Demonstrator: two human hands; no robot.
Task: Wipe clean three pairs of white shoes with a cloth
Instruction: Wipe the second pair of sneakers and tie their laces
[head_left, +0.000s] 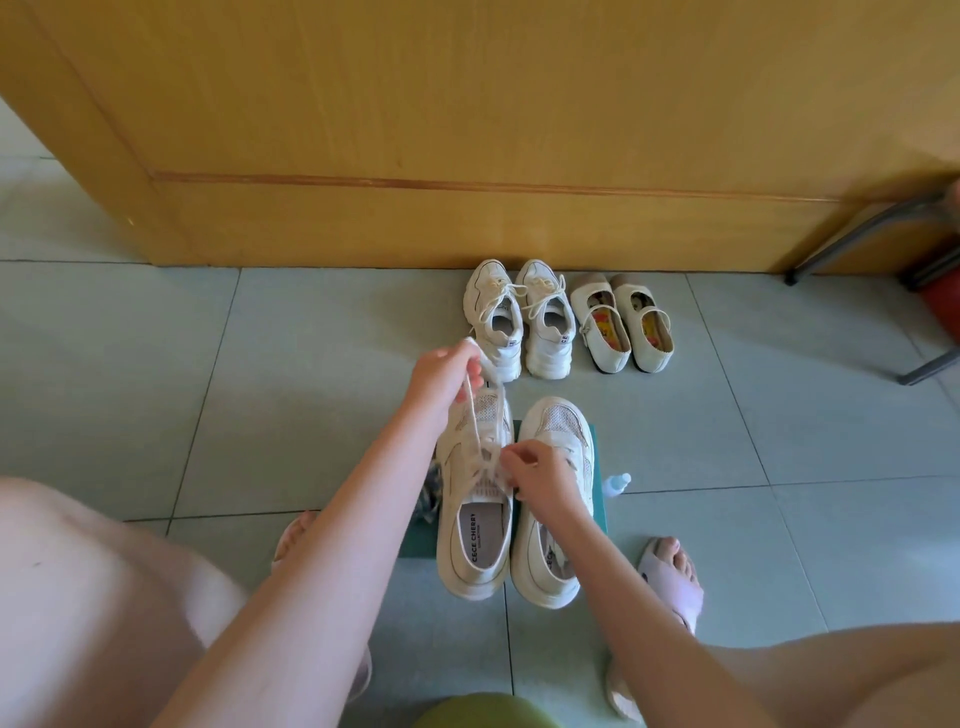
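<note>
A pair of cream mesh sneakers stands on a green mat (600, 512) in front of me: the left sneaker (475, 545) and the right sneaker (558, 431). My left hand (447, 376) pinches the left sneaker's lace (474, 415) and holds it pulled up and away. My right hand (540, 475) pinches the lace near the left sneaker's tongue. Further back stand white chunky lace-up sneakers (519, 317) and cream strap flats (621, 322). A patterned cloth (430, 499) peeks out left of the mat, mostly hidden by my left arm.
A small clear bottle (617, 483) lies right of the mat. A yellow wooden door (467, 130) rises behind the shoes. Grey metal stool legs (862, 234) and a red object (945, 306) stand at the far right. My slippered feet rest on the tiled floor beside the mat.
</note>
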